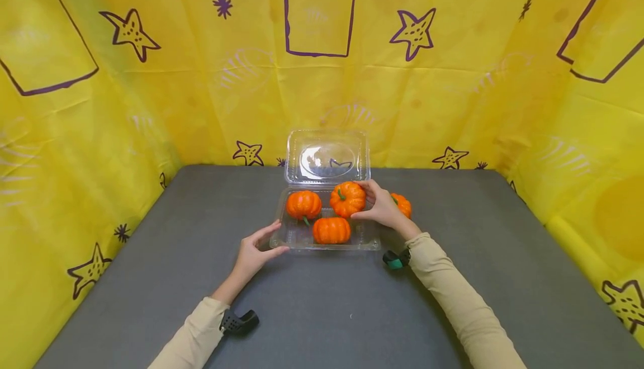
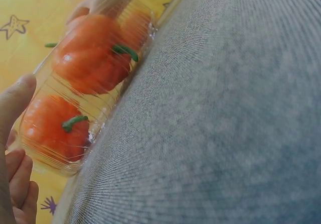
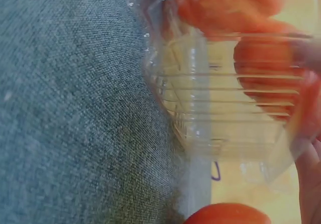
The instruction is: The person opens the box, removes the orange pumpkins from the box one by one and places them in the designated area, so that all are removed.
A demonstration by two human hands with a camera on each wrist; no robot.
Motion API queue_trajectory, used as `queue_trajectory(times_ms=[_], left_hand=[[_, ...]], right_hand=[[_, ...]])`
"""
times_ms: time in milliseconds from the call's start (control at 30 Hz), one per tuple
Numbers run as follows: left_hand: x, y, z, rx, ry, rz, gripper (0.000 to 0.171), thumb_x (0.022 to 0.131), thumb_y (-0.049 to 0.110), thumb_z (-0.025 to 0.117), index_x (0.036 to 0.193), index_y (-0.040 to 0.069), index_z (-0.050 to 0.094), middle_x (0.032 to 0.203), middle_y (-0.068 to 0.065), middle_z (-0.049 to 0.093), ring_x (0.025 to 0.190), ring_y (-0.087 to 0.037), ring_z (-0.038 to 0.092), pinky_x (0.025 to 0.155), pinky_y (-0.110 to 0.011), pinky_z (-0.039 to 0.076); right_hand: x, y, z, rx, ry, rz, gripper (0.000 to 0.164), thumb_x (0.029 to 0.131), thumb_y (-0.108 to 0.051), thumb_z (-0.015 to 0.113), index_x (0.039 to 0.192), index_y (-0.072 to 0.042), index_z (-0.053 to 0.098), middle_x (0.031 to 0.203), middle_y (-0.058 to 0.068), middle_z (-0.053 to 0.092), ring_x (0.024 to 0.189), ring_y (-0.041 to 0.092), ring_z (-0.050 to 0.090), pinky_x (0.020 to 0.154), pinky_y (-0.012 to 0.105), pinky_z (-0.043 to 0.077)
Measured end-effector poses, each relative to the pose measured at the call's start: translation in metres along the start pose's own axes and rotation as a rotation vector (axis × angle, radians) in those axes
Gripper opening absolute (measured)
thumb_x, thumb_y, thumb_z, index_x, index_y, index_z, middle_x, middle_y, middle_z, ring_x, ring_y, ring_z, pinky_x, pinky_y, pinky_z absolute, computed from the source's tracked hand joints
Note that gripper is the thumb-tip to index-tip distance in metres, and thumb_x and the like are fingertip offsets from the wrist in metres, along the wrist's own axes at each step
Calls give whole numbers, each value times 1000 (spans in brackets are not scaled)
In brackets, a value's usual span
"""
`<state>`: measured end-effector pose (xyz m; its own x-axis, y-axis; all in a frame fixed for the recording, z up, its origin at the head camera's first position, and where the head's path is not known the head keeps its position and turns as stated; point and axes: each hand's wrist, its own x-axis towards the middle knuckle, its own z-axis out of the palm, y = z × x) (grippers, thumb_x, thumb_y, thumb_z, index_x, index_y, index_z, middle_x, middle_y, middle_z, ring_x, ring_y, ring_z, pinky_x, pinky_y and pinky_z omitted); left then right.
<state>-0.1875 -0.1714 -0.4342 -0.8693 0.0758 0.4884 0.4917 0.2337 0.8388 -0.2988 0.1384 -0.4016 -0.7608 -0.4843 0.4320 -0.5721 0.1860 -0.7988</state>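
A clear plastic container with its hinged lid raised stands on the table. In it lie a left orange mini pumpkin with a green stem and a front mini pumpkin. My right hand holds another mini pumpkin between thumb and fingers over the container's back right part; in the right wrist view this hand is partly cut off. My left hand grips the container's front left corner, its thumb at the rim in the left wrist view.
One more mini pumpkin lies on the grey table to the right of the container, partly behind my right hand. A yellow cloth with drawn stars encloses the table at the back and sides.
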Motion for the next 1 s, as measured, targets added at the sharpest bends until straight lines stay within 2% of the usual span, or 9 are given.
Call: queue_trajectory(times_ms=[133,267,433,600,833,1000], left_hand=[[0,0,0,1,1,3,50,62,-10,76,108,-14,57,115,-24,53,111,-35,47,91,-19,36],[1,1,-1,5,-4,5,51,62,-9,76,108,-14,57,115,-24,53,110,-36,47,91,-19,36],[0,1,-1,10,-5,-6,51,62,-8,76,109,-14,56,116,-23,53,110,-36,47,91,-24,36],[-1,1,-1,10,-10,-11,51,63,-8,76,109,-14,56,116,-23,54,111,-35,47,92,-32,36],[0,1,-2,17,-1,-9,50,63,-7,77,108,-14,57,115,-22,54,111,-34,47,92,-23,36],[-1,2,-1,21,-8,-9,51,62,-7,77,109,-14,57,116,-22,54,110,-35,47,91,-36,36]], right_hand=[[-6,-18,-4,99,1,29,77,65,13,73,130,13,33,130,30,38,114,40,42,87,43,40],[-12,-17,-8,136,49,92,75,65,13,72,130,12,35,126,30,42,110,40,46,83,41,43],[-20,-6,-16,127,142,137,72,67,3,75,129,8,40,125,25,46,109,34,49,85,33,43],[-29,-9,-29,123,216,128,66,70,2,74,128,8,43,126,24,45,110,30,49,87,28,41],[-43,-13,-52,158,326,151,61,72,4,72,127,8,44,126,24,45,107,15,52,87,25,41],[-56,-15,-64,130,375,175,59,73,4,71,126,9,45,126,25,45,104,10,53,84,22,42]])
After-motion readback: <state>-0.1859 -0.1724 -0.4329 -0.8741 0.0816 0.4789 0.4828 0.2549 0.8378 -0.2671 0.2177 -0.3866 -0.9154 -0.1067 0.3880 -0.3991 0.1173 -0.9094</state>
